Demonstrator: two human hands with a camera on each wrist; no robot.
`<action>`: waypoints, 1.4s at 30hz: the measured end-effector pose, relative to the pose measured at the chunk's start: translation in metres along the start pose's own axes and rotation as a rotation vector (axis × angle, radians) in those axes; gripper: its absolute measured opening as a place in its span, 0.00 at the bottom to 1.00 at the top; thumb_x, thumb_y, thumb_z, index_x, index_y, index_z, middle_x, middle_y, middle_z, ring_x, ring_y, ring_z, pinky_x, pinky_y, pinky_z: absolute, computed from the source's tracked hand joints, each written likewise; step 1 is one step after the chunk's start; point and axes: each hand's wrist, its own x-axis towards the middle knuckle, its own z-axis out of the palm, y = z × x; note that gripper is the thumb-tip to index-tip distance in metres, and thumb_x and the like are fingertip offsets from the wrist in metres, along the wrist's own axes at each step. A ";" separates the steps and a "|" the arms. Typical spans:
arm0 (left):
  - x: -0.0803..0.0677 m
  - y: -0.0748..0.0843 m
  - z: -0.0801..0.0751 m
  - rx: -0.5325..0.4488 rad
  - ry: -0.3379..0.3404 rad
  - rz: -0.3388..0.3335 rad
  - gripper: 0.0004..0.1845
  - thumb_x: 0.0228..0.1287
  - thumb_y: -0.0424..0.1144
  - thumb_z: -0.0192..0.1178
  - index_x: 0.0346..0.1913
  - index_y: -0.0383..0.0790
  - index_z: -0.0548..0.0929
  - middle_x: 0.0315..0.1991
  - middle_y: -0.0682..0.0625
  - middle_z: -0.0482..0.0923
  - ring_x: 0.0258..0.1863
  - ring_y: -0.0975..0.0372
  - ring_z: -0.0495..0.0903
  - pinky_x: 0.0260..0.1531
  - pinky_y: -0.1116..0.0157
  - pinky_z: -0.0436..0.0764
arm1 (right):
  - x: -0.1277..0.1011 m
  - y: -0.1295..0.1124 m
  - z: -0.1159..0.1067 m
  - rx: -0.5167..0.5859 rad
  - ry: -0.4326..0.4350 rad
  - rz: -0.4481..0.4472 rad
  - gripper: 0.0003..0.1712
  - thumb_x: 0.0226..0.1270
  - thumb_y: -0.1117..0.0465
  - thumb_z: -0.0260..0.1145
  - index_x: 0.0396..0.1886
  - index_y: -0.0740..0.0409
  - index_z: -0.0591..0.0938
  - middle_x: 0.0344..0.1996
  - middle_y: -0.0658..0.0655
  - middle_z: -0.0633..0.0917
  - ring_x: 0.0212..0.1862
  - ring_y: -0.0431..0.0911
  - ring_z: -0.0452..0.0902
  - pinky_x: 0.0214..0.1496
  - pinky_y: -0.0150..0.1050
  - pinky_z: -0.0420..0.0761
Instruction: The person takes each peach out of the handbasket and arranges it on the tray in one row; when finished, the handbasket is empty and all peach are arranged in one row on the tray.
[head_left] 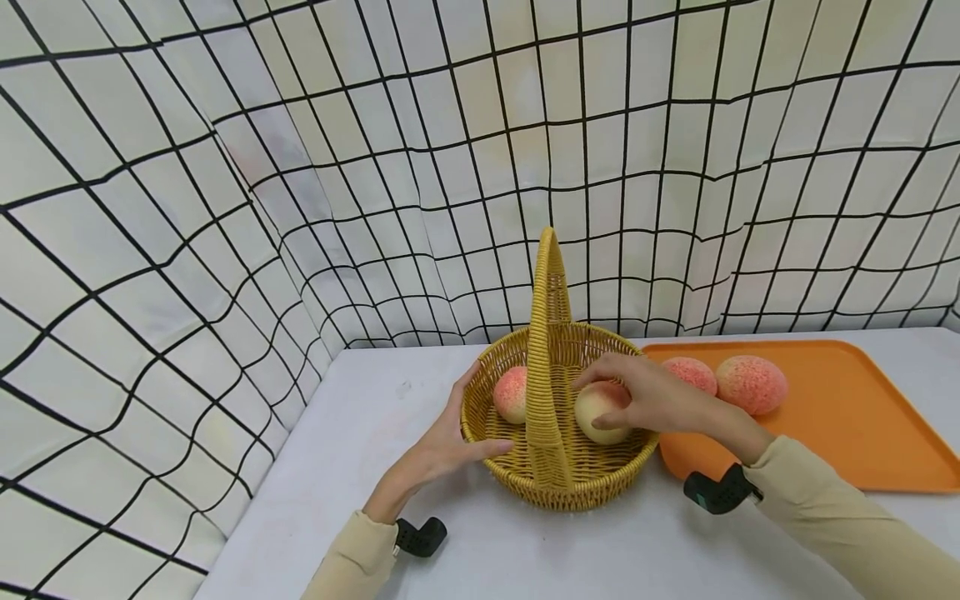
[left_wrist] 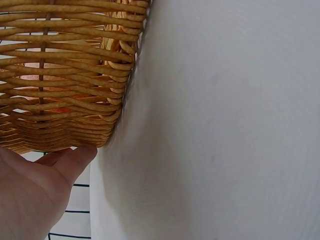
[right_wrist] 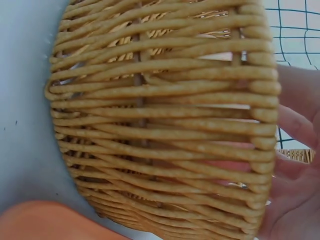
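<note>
A pale peach (head_left: 600,412) sits inside a round woven basket (head_left: 592,487), to the right of the arched handle (head_left: 546,350), its blush facing up under the fingers; it is nearly round, so no long axis can be told. The right hand (head_left: 651,397) reaches over the basket rim from the right and grasps this peach, fingers curled over its top. A second, pinker peach (head_left: 512,393) lies in the basket on the left side of the handle, apart from the first. The handle runs from the near rim to the far rim, standing upright and splitting the basket into left and right halves. The left hand (head_left: 442,446) rests with straight fingers against the outer left wall of the basket, thumb lying along the near wall, gripping nothing. Two more peaches (head_left: 750,384) lie side by side on an orange tray (head_left: 862,433), which lies just beside the basket on its right; four peaches in all, two in the basket and two on the tray. The basket stands on a white table (head_left: 360,467), with bare surface to the left and in front. A gridded curtain (head_left: 225,208) closes the back and left edges of the table.
</note>
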 end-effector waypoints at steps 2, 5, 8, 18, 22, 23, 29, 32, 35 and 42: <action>0.000 0.000 0.000 -0.001 0.001 0.002 0.68 0.55 0.55 0.78 0.86 0.55 0.37 0.85 0.45 0.40 0.83 0.49 0.46 0.78 0.42 0.52 | 0.000 0.000 -0.001 -0.004 -0.028 0.003 0.23 0.61 0.61 0.81 0.56 0.53 0.86 0.55 0.50 0.84 0.59 0.52 0.78 0.61 0.55 0.79; -0.001 0.000 -0.001 -0.001 0.005 0.005 0.68 0.55 0.56 0.78 0.86 0.55 0.37 0.85 0.45 0.41 0.83 0.49 0.46 0.78 0.41 0.52 | -0.001 0.001 -0.001 0.006 -0.094 0.013 0.24 0.61 0.58 0.81 0.57 0.51 0.86 0.56 0.50 0.83 0.62 0.55 0.77 0.62 0.56 0.79; -0.001 0.000 -0.001 -0.009 0.001 0.008 0.68 0.56 0.55 0.78 0.86 0.55 0.37 0.85 0.45 0.42 0.83 0.49 0.46 0.78 0.42 0.53 | -0.001 0.001 -0.001 0.018 -0.162 0.006 0.25 0.61 0.57 0.81 0.57 0.52 0.85 0.57 0.51 0.82 0.62 0.56 0.77 0.62 0.56 0.80; -0.001 0.000 -0.001 -0.025 -0.002 0.018 0.68 0.55 0.55 0.79 0.86 0.54 0.38 0.85 0.45 0.41 0.83 0.50 0.47 0.78 0.43 0.53 | 0.001 -0.001 0.005 -0.034 -0.208 -0.023 0.27 0.57 0.53 0.83 0.55 0.55 0.86 0.51 0.48 0.83 0.53 0.46 0.77 0.54 0.43 0.83; -0.002 -0.002 -0.001 -0.021 -0.004 0.017 0.68 0.55 0.57 0.78 0.86 0.53 0.38 0.85 0.45 0.41 0.83 0.48 0.47 0.78 0.41 0.53 | -0.002 -0.001 0.011 -0.048 -0.129 -0.044 0.28 0.54 0.52 0.85 0.53 0.56 0.87 0.49 0.48 0.84 0.51 0.45 0.79 0.51 0.41 0.84; -0.002 -0.002 -0.001 -0.020 -0.004 0.015 0.68 0.55 0.57 0.78 0.86 0.53 0.38 0.85 0.45 0.41 0.83 0.48 0.46 0.78 0.41 0.53 | -0.004 -0.001 0.012 -0.044 -0.098 -0.051 0.28 0.54 0.51 0.85 0.53 0.56 0.87 0.50 0.48 0.85 0.50 0.45 0.79 0.50 0.41 0.84; -0.001 -0.001 -0.001 -0.020 -0.006 0.012 0.68 0.55 0.57 0.78 0.86 0.52 0.38 0.85 0.45 0.41 0.83 0.48 0.46 0.78 0.40 0.52 | -0.021 -0.007 0.004 0.018 0.152 0.013 0.31 0.52 0.47 0.86 0.56 0.43 0.85 0.52 0.44 0.84 0.50 0.45 0.79 0.47 0.43 0.85; 0.000 -0.001 0.001 -0.020 -0.007 0.013 0.68 0.55 0.57 0.78 0.86 0.52 0.38 0.85 0.45 0.41 0.83 0.48 0.46 0.78 0.41 0.53 | -0.034 -0.006 -0.013 0.019 0.271 0.008 0.33 0.51 0.51 0.88 0.57 0.42 0.84 0.52 0.45 0.83 0.50 0.43 0.79 0.47 0.40 0.86; 0.000 0.000 0.002 -0.018 -0.007 0.008 0.68 0.55 0.57 0.78 0.86 0.53 0.38 0.85 0.45 0.40 0.83 0.48 0.46 0.78 0.42 0.52 | -0.053 -0.001 -0.037 0.037 0.334 0.020 0.35 0.50 0.60 0.88 0.59 0.47 0.84 0.53 0.46 0.83 0.49 0.40 0.80 0.45 0.36 0.87; -0.001 -0.001 0.000 -0.015 0.005 -0.005 0.67 0.55 0.57 0.79 0.86 0.55 0.39 0.85 0.44 0.40 0.83 0.46 0.44 0.78 0.39 0.51 | -0.103 0.032 -0.086 -0.065 0.445 0.127 0.37 0.50 0.68 0.86 0.62 0.56 0.82 0.56 0.39 0.79 0.50 0.30 0.75 0.48 0.17 0.77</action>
